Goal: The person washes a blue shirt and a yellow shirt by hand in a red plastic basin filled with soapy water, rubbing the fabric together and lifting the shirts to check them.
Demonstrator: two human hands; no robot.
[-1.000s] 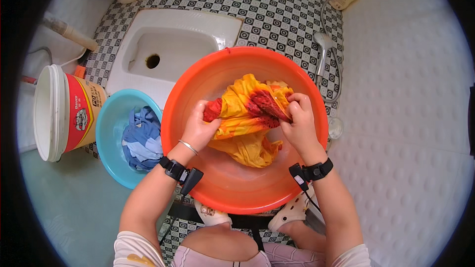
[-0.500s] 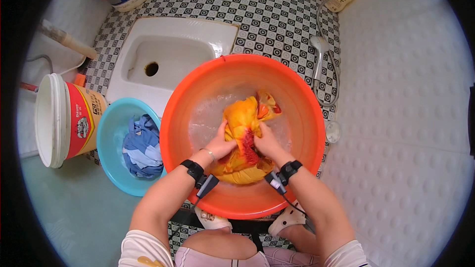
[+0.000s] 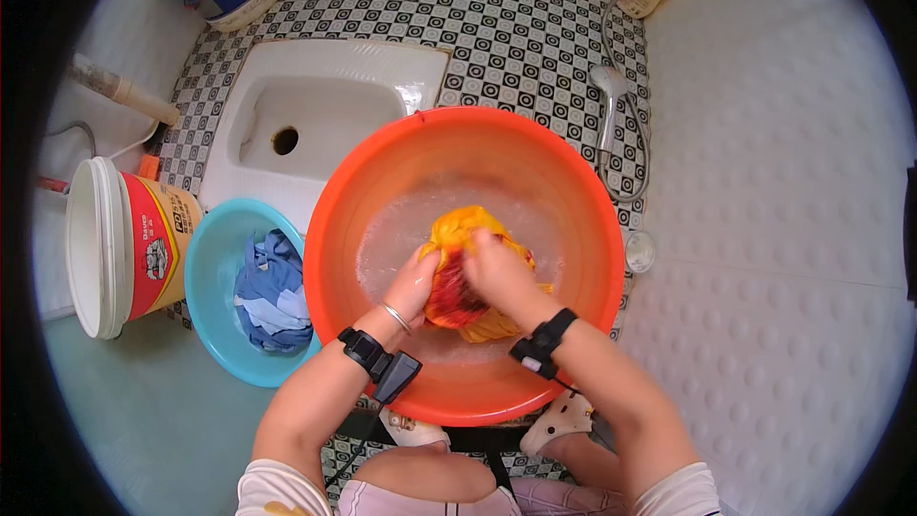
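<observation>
**Garment mid-wash in the orange basin, blue pile waiting**

You are crouching over the orange basin (image 3: pixel 382 162), the biggest thing on the checked floor (image 3: pixel 516 29), and it is holding shallow, sudsy water. At its centre the yellow-and-red garment (image 3: pixel 468 229) is sitting bunched and soaked, so the wetting and soaping are looking done; by my reading you are in the scrubbing, with rinsing and wringing yet to come.

At ten o'clock of the basin the white floor pan (image 3: pixel 334 86) is lying bare. At eight o'clock the white-and-red bucket (image 3: pixel 124 244) is lying on its side. Between it and the basin, at nine o'clock, the teal basin (image 3: pixel 215 268) is holding a heap of blue clothes (image 3: pixel 272 291), none of them in the water yet, so that lot looks like it is waiting.

Your left hand (image 3: pixel 415 282) is closing around the garment's near-left fold, fingers curled into the cloth. Your right hand (image 3: pixel 497 272) is pressing down on the bundle from four o'clock, fingers clenched on the wet fabric.

At two o'clock the shower head (image 3: pixel 607 81) is resting on the floor.
</observation>
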